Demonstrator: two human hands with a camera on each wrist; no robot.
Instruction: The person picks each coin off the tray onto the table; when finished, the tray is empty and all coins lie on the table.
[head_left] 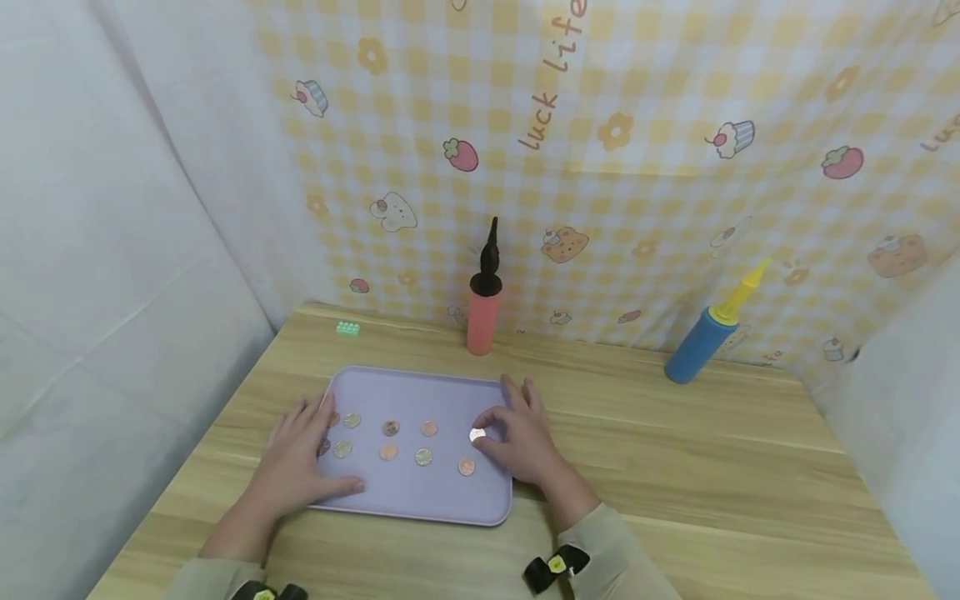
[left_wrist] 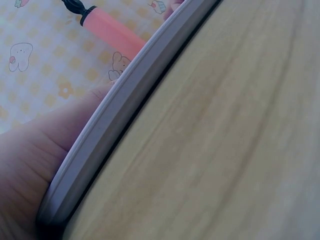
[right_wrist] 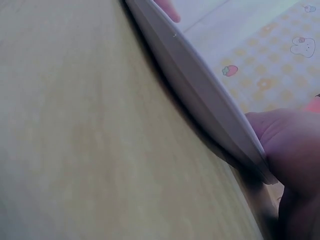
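Observation:
A lavender tray (head_left: pixel 420 492) lies on the wooden table with several coins spread over it in two rough rows. At its right side my right hand (head_left: pixel 521 437) pinches a shiny silver coin (head_left: pixel 477 434) between thumb and forefinger, the other fingers lifted. A copper coin (head_left: pixel 467 467) lies just below that hand. My left hand (head_left: pixel 300 458) rests over the tray's left edge, thumb stretched across the near corner, beside a silver coin (head_left: pixel 342 449) and partly covering darker coins. Both wrist views show mainly the tray's side wall (left_wrist: pixel 120 110), with part of each hand behind it.
Behind the tray stands a pink pump (head_left: pixel 482 321) with a black nozzle. A blue pump (head_left: pixel 699 346) with a yellow nozzle leans at the back right. One small green toy brick (head_left: pixel 348 327) lies at the back left, before the checked cloth (head_left: pixel 600 208).

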